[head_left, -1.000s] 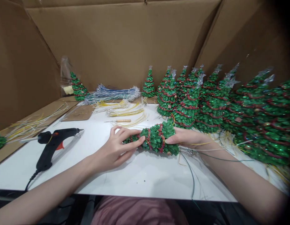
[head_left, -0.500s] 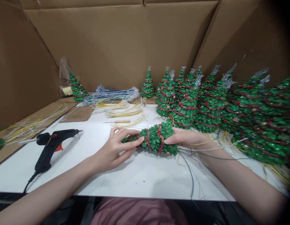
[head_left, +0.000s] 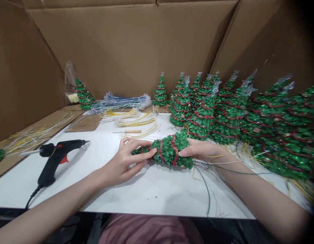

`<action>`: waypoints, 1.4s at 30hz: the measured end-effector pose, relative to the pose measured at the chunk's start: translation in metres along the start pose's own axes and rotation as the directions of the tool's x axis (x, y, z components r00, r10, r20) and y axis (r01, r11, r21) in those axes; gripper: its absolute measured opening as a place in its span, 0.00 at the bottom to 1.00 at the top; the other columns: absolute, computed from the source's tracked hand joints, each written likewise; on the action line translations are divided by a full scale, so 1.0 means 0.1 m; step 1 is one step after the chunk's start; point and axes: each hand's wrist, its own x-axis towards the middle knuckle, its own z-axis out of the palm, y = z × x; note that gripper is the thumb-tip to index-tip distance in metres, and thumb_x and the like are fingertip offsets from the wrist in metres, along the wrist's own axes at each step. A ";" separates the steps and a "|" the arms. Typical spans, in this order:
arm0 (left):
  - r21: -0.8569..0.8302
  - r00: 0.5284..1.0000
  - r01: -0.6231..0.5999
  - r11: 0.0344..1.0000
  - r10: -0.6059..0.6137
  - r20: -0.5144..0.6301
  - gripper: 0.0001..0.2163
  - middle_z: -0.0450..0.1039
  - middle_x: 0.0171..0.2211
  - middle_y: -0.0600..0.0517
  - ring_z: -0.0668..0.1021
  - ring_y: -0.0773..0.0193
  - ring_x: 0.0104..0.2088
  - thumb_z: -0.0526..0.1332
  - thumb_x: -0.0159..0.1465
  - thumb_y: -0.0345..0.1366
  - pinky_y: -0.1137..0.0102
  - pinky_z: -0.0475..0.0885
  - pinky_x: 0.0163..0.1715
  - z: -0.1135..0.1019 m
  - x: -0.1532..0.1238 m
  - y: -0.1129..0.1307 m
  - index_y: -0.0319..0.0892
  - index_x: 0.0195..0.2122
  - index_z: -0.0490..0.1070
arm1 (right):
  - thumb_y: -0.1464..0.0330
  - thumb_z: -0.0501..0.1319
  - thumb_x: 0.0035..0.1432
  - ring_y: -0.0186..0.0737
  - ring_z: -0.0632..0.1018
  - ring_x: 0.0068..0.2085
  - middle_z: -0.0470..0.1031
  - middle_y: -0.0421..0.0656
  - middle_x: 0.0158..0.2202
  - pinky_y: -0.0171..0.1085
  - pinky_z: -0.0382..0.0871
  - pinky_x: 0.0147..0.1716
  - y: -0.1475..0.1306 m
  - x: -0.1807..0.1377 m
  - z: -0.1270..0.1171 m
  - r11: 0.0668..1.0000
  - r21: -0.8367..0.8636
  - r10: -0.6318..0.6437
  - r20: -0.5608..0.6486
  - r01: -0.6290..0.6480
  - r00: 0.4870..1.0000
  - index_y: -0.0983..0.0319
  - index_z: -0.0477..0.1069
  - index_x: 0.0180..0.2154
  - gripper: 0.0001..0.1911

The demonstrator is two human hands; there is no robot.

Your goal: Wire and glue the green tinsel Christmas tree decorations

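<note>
A small green Christmas tree (head_left: 168, 150) with red garlands lies on its side between my hands, its narrow end to the left. My left hand (head_left: 130, 157) is wrapped about the narrow end, thumb below and fingers over the top. At the wide base, my right hand (head_left: 201, 149) grips with the thumb on the near side; its other fingers are hidden behind the tree. Yellow, white and dark green wires (head_left: 209, 195) trail from the base across my right wrist and over the table's front edge.
A black hot glue gun (head_left: 51, 161) lies at left on the white table (head_left: 126, 200). Behind are a wooden-handled awl (head_left: 132, 131), yellow-white wires (head_left: 136, 119) and a blue-white wire bundle (head_left: 123, 101). Several upright trees (head_left: 228, 117) crowd the right; cardboard walls (head_left: 116, 47) enclose the back.
</note>
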 end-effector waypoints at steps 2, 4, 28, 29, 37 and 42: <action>0.010 1.000 -0.011 1.000 0.011 0.000 0.20 0.61 0.56 0.44 0.66 0.55 0.53 0.53 0.65 0.30 0.59 0.57 0.50 0.00 0.00 0.00 0.51 0.57 0.62 | 0.69 0.68 0.43 0.37 0.77 0.38 0.78 0.44 0.39 0.37 0.70 0.41 0.01 0.01 -0.01 1.000 0.003 -0.003 0.012 0.003 1.000 0.64 0.70 0.45 0.24; 0.023 1.000 -0.020 1.000 0.020 -0.001 0.20 0.62 0.56 0.44 0.67 0.55 0.53 0.53 0.65 0.30 0.58 0.56 0.50 0.00 0.01 0.00 0.51 0.57 0.62 | 0.69 0.68 0.43 0.37 0.77 0.39 0.77 0.44 0.40 0.37 0.69 0.42 0.01 0.01 0.00 1.000 0.008 -0.013 0.025 0.013 1.000 0.64 0.70 0.45 0.24; 0.055 0.999 -0.039 0.998 0.039 0.008 0.21 0.61 0.56 0.44 0.66 0.55 0.54 0.54 0.64 0.28 0.57 0.56 0.50 0.00 0.00 -0.02 0.51 0.58 0.61 | 0.70 0.68 0.40 0.33 0.76 0.34 0.77 0.42 0.39 0.34 0.71 0.38 -0.01 0.00 0.02 0.999 0.025 0.024 -0.032 -0.024 0.999 0.63 0.67 0.47 0.28; 0.054 0.999 -0.038 0.998 0.037 0.007 0.21 0.61 0.56 0.44 0.66 0.55 0.53 0.54 0.64 0.28 0.57 0.56 0.50 0.00 0.00 -0.02 0.51 0.58 0.61 | 0.70 0.68 0.40 0.33 0.76 0.34 0.77 0.42 0.38 0.34 0.71 0.38 -0.01 0.01 0.01 1.000 0.020 0.018 -0.025 -0.018 1.000 0.63 0.68 0.46 0.28; 0.046 0.999 -0.035 0.998 0.035 0.004 0.22 0.61 0.56 0.44 0.66 0.55 0.53 0.54 0.64 0.29 0.57 0.56 0.50 0.00 0.01 -0.02 0.51 0.58 0.61 | 0.67 0.70 0.39 0.32 0.76 0.33 0.77 0.40 0.33 0.32 0.70 0.35 0.02 0.05 -0.04 1.000 0.007 0.022 0.030 -0.022 0.999 0.64 0.71 0.41 0.23; 0.053 0.999 -0.038 0.998 0.038 0.007 0.21 0.61 0.57 0.44 0.66 0.55 0.53 0.54 0.64 0.29 0.57 0.56 0.50 0.00 0.00 -0.02 0.51 0.58 0.60 | 0.67 0.70 0.39 0.33 0.76 0.33 0.77 0.40 0.31 0.32 0.70 0.35 0.03 0.05 -0.05 0.999 0.024 0.036 0.040 -0.037 0.999 0.64 0.72 0.38 0.21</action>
